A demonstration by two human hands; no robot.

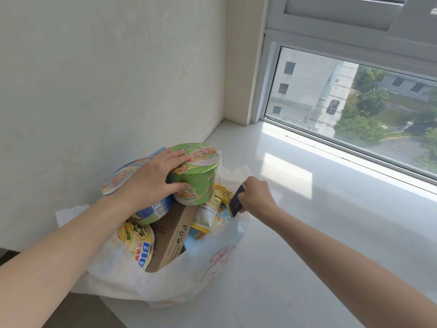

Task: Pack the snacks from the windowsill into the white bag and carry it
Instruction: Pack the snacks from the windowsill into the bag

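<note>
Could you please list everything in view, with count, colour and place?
window: 1, grey-framed, upper right
windowsill: 1, white, below it
wall: 1, off-white, left
white bag: 1, red print, open on the windowsill
green noodle cup: 1, green, topping the bag's load
blue noodle bowl: 1, blue, beside it, left
yellow noodle bowl: 1, yellow, bag's near left
cardboard box: 1, brown, bag's middle
snack packets: several, yellow, bag's right
dark packet: 1, navy, bag's right rim
left hand: 1, grips the green noodle cup
right hand: 1, pinches the dark packet
</note>
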